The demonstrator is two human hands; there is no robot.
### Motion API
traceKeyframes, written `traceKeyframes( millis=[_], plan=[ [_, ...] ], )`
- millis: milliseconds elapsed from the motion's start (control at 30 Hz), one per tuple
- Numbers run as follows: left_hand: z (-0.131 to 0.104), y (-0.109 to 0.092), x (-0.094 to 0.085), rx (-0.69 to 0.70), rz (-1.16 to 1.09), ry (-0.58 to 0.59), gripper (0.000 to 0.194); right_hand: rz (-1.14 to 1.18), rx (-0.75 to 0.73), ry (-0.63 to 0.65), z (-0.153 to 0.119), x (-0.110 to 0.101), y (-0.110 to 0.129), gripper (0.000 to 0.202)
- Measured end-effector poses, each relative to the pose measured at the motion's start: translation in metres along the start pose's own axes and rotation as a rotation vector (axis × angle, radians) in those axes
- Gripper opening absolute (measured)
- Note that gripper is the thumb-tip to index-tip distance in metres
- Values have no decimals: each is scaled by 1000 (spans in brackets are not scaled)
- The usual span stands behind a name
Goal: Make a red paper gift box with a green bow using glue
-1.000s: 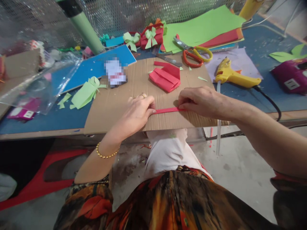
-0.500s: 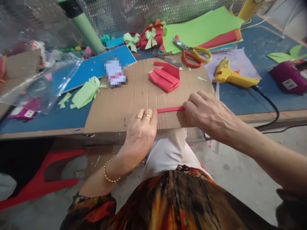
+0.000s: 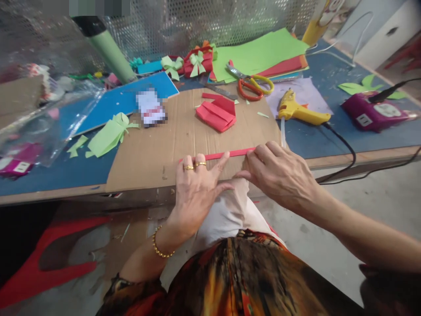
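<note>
- My left grip [image 3: 196, 188], released, touches the red strip [image 3: 213, 156].
- My right grip [image 3: 281, 170] touches it too; whether clenched, I can't tell.
- Beyond both: folded red paper [image 3: 216, 115].

left hand [image 3: 196, 186]: palm down, thumb [image 3: 225, 186] spread | right hand [image 3: 279, 171]: fingers [image 3: 262, 153] curled, grip hard to tell

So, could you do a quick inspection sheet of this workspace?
Surface: cardboard lying on a blue table.
Work in hand: red strip lying on the cardboard; folded red paper beyond it.
Clutter: scissors, green paper sheets, yellow glue gun.
Hands: left hand spread, fingertips on the strip; right hand near its right end, grip unclear.
Cables: black cable from the glue gun, looping past the table's near edge.
Surroundings: silvery mesh behind, grey floor below.
</note>
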State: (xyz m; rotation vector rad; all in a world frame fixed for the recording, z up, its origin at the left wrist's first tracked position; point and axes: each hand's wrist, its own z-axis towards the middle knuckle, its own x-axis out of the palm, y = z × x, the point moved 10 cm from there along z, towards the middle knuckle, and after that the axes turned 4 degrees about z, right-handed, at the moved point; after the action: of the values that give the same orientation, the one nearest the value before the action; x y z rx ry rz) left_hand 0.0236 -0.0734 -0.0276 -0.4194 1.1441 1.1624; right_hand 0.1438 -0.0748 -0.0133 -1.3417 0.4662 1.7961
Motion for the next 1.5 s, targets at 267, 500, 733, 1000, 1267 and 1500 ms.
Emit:
traceKeyframes(
  millis=[267, 500, 733, 1000, 1267, 1500],
  plan=[
    [1, 7, -2, -5, -60, -5, 32, 354, -83, -23, 10, 29, 37, 99],
    [-2, 3, -5, 39, 38, -36, 69, 247, 71, -8, -31, 26, 2, 87],
    [1, 0, 4, -13, 73, 90, 86, 37, 96, -41, -22, -6, -10, 76],
    [-4, -6, 18, -76, 87, 256, 85, 235, -77, -79, -3, 38, 20, 90],
    [-26, 34, 14, -201, 56, 128, 78, 276, -38, -34, -10, 46, 14, 87],
    [-25, 44, 8, -217, -33, 127, 69, 194, 28, 49, 9, 35, 28, 82]
  ],
)
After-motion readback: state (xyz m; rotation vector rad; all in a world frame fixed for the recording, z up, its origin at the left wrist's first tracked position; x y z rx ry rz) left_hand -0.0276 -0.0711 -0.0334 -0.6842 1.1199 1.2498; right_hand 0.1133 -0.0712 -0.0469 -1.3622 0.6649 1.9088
